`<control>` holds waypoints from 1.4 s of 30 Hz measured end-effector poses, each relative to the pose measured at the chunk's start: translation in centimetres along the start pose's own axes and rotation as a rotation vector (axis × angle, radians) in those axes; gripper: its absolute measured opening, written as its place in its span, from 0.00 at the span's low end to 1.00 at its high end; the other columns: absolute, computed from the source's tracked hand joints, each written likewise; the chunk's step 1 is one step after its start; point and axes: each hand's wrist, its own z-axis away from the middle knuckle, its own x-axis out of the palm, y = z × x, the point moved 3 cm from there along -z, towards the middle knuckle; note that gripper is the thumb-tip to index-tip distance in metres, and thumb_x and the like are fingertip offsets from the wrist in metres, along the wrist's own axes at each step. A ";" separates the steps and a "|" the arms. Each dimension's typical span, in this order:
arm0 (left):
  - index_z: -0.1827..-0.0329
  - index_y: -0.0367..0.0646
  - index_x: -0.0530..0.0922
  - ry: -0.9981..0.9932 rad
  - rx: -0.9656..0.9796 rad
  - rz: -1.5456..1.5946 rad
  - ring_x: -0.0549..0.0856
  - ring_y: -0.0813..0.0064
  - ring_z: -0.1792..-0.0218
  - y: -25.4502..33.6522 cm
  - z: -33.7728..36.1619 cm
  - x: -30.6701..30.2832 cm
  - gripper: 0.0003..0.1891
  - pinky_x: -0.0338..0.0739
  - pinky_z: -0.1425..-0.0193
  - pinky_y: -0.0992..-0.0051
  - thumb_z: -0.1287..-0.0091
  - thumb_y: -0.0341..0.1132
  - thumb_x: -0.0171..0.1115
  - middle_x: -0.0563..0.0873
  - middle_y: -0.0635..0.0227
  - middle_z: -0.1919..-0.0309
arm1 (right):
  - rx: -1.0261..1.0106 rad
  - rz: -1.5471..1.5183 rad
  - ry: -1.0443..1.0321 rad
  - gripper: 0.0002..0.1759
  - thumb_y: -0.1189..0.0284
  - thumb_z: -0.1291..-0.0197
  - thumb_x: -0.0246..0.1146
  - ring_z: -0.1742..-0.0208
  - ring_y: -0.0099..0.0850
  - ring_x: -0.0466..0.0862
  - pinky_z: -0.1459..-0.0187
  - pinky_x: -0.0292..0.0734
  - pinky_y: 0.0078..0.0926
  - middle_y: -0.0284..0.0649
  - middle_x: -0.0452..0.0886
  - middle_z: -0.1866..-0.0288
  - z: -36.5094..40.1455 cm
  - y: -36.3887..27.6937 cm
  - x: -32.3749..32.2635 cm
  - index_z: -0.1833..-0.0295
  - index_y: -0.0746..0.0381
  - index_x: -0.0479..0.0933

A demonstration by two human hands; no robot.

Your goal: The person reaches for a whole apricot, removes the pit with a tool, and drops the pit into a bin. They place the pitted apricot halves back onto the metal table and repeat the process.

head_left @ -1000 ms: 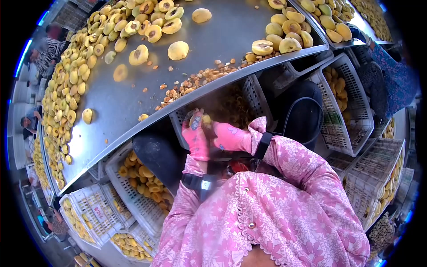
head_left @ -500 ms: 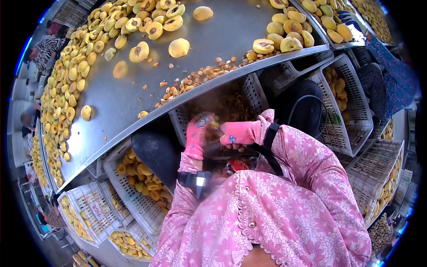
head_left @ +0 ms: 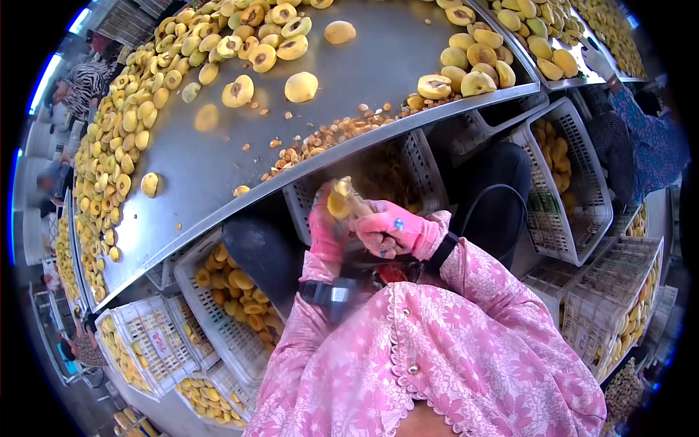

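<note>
In a pink fingerless glove, my left hand (head_left: 327,222) holds a yellow fruit piece (head_left: 338,204) above a white crate (head_left: 297,211). My right hand (head_left: 389,229), gloved the same way, is closed, its thumb side pointing at the fruit; a thin tool seems to stick out of it, too blurred to make out. Brownish scraps (head_left: 382,171) lie in the crate below. On the metal table (head_left: 218,160) in front are halved yellow fruits (head_left: 301,87) and a strip of small pits (head_left: 328,138) along the near edge.
Crates of fruit stand at the left (head_left: 211,320) and right (head_left: 582,211). A large fruit pile (head_left: 135,124) covers the table's left side. At the upper right a co-worker's blue sleeve (head_left: 641,131) reaches toward another table. My knees (head_left: 502,182) flank the middle crate.
The fruit piece now shows clearly in my left hand, which has tilted upward. My right hand has turned, with its fingers now more visible. The whole view has shifted slightly.
</note>
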 end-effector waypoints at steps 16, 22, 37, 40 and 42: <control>0.56 0.37 0.81 0.179 0.721 -1.632 0.86 0.64 0.60 19.5 7.5 10.0 0.12 0.78 0.56 0.72 0.45 0.24 0.64 0.84 0.56 0.59 | -0.049 0.479 0.252 0.10 0.68 0.40 0.59 0.79 0.18 0.70 0.79 0.66 0.17 0.30 0.71 0.75 1.3 -1.0 -2.6 0.58 0.60 0.67; 0.57 0.38 0.82 -0.072 0.467 -1.885 0.85 0.64 0.61 16.3 -2.6 12.6 0.13 0.77 0.59 0.72 0.46 0.28 0.66 0.84 0.55 0.59 | -0.094 0.412 0.329 0.13 0.72 0.40 0.58 0.69 0.17 0.69 0.66 0.68 0.16 0.29 0.72 0.67 0.5 -1.4 -2.9 0.51 0.63 0.69; 0.64 0.34 0.79 0.013 0.388 -1.599 0.83 0.73 0.74 14.8 -4.1 10.6 0.11 0.76 0.68 0.76 0.41 0.35 0.67 0.85 0.65 0.73 | -0.158 0.591 0.394 0.11 0.70 0.43 0.59 0.67 0.25 0.71 0.63 0.70 0.27 0.39 0.74 0.70 -1.2 -0.2 -4.9 0.59 0.66 0.70; 0.59 0.33 0.78 0.144 0.128 -1.285 0.83 0.78 0.70 15.1 -3.6 10.4 0.11 0.79 0.65 0.79 0.37 0.34 0.64 0.84 0.68 0.69 | -0.144 0.600 0.398 0.12 0.69 0.43 0.59 0.67 0.24 0.72 0.63 0.70 0.27 0.38 0.74 0.70 -1.1 -0.4 -4.7 0.58 0.67 0.70; 0.56 0.33 0.77 0.127 0.110 -1.238 0.83 0.77 0.69 15.2 -3.2 10.9 0.13 0.79 0.64 0.79 0.37 0.34 0.63 0.84 0.67 0.66 | -0.127 0.584 0.394 0.13 0.69 0.43 0.60 0.66 0.24 0.72 0.62 0.70 0.26 0.38 0.74 0.69 -1.0 -0.5 -4.4 0.58 0.67 0.71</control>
